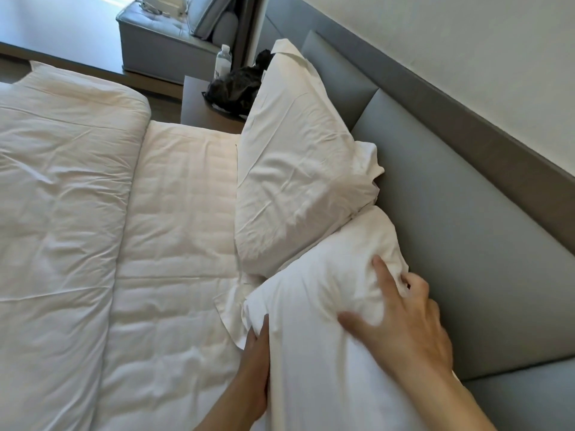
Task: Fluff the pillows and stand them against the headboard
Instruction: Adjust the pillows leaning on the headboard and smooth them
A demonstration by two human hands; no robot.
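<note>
Two white pillows lean on the grey padded headboard (pixel 451 194). The far pillow (pixel 295 157) stands upright against it, its top corner raised. The near pillow (pixel 314 321) stands in front of me, its upper end tucked under the far one. My left hand (pixel 253 377) presses flat on the near pillow's left side. My right hand (pixel 404 318) lies on its upper right part, fingers spread, with the fingertips curled over the top edge by the headboard.
A folded white duvet (pixel 62 188) lies on the left over the quilted mattress pad (pixel 180 231). A bedside table (pixel 199 110) holds a black bag (pixel 236 88) and a water bottle (pixel 223 62). A grey couch (pixel 161 32) stands beyond.
</note>
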